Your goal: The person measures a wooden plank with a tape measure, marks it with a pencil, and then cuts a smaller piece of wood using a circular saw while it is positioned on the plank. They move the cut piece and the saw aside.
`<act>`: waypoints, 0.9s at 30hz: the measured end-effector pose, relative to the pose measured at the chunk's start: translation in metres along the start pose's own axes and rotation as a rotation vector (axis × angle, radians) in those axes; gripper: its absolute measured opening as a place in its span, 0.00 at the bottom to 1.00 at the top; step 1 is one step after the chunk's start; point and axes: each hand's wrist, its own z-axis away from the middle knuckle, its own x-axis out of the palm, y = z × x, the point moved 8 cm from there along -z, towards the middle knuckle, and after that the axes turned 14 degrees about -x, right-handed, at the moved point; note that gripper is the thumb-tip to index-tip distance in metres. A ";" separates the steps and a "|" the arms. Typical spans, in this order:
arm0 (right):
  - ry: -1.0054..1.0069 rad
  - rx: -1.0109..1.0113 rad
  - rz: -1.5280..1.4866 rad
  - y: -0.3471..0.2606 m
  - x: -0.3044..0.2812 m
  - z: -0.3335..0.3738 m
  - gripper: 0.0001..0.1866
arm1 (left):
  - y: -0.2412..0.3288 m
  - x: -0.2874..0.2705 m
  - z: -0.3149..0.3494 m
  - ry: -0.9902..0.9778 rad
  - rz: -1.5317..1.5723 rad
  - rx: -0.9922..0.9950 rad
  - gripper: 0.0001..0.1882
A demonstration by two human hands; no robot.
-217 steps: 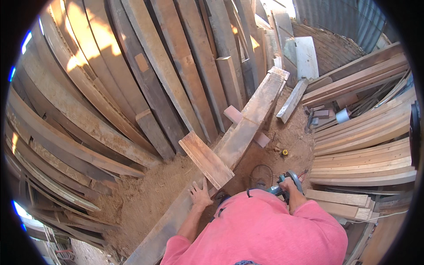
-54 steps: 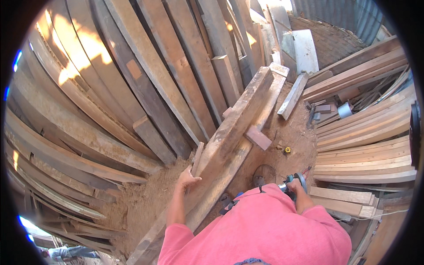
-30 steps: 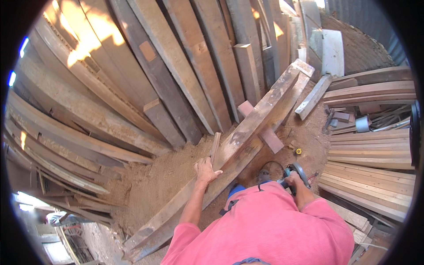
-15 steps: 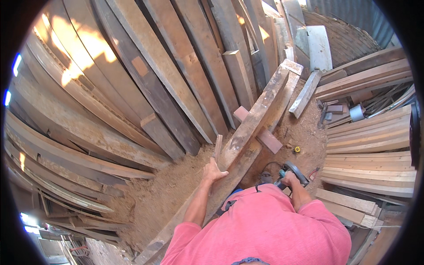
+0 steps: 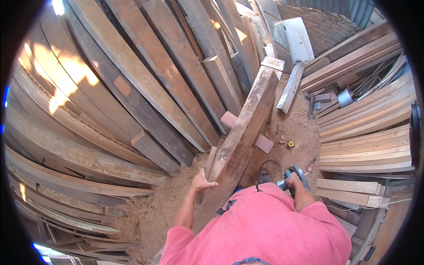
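Note:
A long, thick, weathered beam (image 5: 240, 126) runs diagonally away from me, resting across reddish wooden blocks (image 5: 264, 144). My left hand (image 5: 203, 182) is at the beam's left edge, its fingers closed around a narrow wooden strip (image 5: 211, 160) that lies against that side. The thumb stretches over onto the beam. On the right, low beside my body, my right hand (image 5: 292, 180) grips a teal circular saw (image 5: 298, 173) with a round dark guard. The saw is apart from the beam. My shirt hides part of the beam's near end.
Sawdust covers the ground (image 5: 150, 201). Heavy planks (image 5: 159, 70) lean at the far left. Stacked boards (image 5: 366, 152) line the right. A yellow tape measure (image 5: 290, 144) lies near the blocks, with a dark cable (image 5: 276, 163) closer in. A loose timber piece (image 5: 290, 93) lies beyond.
The view has shifted, moving the scene slightly left. The beam shows a broader face and covers the paler timber seen along its right side before. Both hands keep their holds.

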 end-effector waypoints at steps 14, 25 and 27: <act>0.242 0.029 -0.167 0.027 0.011 0.024 0.27 | -0.060 0.001 -0.111 -0.281 0.237 -0.132 0.54; 0.207 0.127 -0.137 0.030 0.022 0.051 0.32 | -0.057 0.023 -0.125 -0.447 0.377 -0.178 0.50; 0.184 0.143 -0.165 0.021 0.020 0.053 0.32 | -0.050 0.020 -0.127 -0.376 0.346 -0.152 0.50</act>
